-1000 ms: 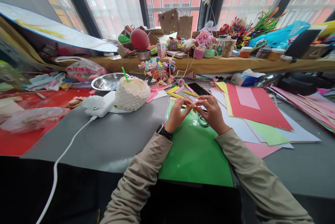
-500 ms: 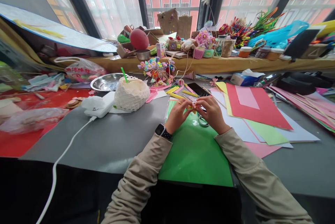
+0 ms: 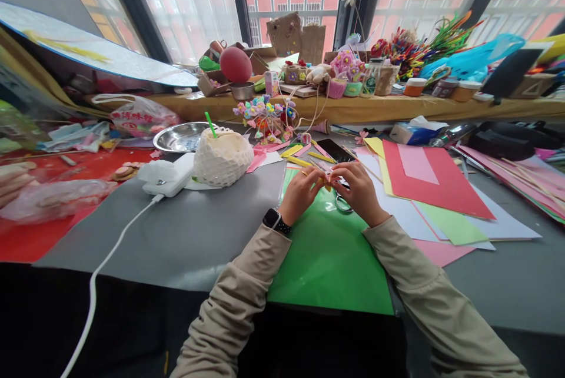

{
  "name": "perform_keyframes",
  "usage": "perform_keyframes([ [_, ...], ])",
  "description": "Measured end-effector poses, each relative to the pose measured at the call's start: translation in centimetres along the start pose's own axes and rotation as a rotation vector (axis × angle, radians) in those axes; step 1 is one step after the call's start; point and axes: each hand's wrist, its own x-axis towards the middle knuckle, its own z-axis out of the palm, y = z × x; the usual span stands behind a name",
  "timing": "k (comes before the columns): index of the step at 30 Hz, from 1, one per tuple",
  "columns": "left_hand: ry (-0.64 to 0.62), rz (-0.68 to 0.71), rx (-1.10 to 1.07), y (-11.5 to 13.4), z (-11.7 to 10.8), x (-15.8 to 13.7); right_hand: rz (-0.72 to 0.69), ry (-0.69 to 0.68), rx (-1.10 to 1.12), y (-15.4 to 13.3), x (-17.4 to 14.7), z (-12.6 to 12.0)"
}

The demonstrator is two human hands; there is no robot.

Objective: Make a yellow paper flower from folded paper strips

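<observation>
Over the green sheet [image 3: 331,266], my left hand [image 3: 301,194] and my right hand [image 3: 358,192] meet at the fingertips. Both pinch a small yellow piece [image 3: 328,187], mostly covered by the fingers; it looks like paper, but its shape is unclear. Scissors [image 3: 343,204] lie on the green sheet under my right hand, with only the handle loops showing. Just beyond my hands are yellow and pink strips [image 3: 298,161] and a black phone [image 3: 336,151].
A wrapped coconut [image 3: 223,159] with a green straw, a white charger [image 3: 170,176] and a metal plate [image 3: 179,138] stand left. Coloured sheets [image 3: 436,181] overlap at right. Handmade flowers [image 3: 267,116] stand behind. Another person's hand [image 3: 15,183] is at the far left.
The other person's hand shows more clearly at the far left edge. My two hands keep nearly the same place, still pinching the yellow piece. The view has shifted very slightly.
</observation>
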Motion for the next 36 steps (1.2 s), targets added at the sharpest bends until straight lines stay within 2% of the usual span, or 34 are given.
perform_keyframes([
  [7,-0.031,-0.038,-0.045,-0.1,-0.2,0.3,0.000,-0.033,0.051,0.3,0.1,0.0],
  [13,-0.138,-0.049,-0.240,0.6,-2.3,1.6,0.084,-0.070,0.216,-0.2,0.9,-1.0],
  [18,-0.283,-0.194,-0.570,1.5,-3.5,2.3,0.301,-0.176,0.580,-0.9,1.3,-2.1],
  [23,-0.410,-0.433,-0.820,1.0,-2.4,1.8,0.630,-0.403,0.908,-0.4,1.2,-1.9],
  [26,-0.420,-0.542,-0.908,0.3,-1.5,1.3,0.736,-0.461,0.968,0.0,1.0,-1.3],
  [29,-0.410,-0.607,-0.978,0.0,-1.1,1.2,0.768,-0.488,1.007,0.3,0.8,-1.1],
  [36,-0.424,-0.657,-1.047,0.1,-1.0,1.0,0.714,-0.600,1.031,0.5,0.8,-1.6],
])
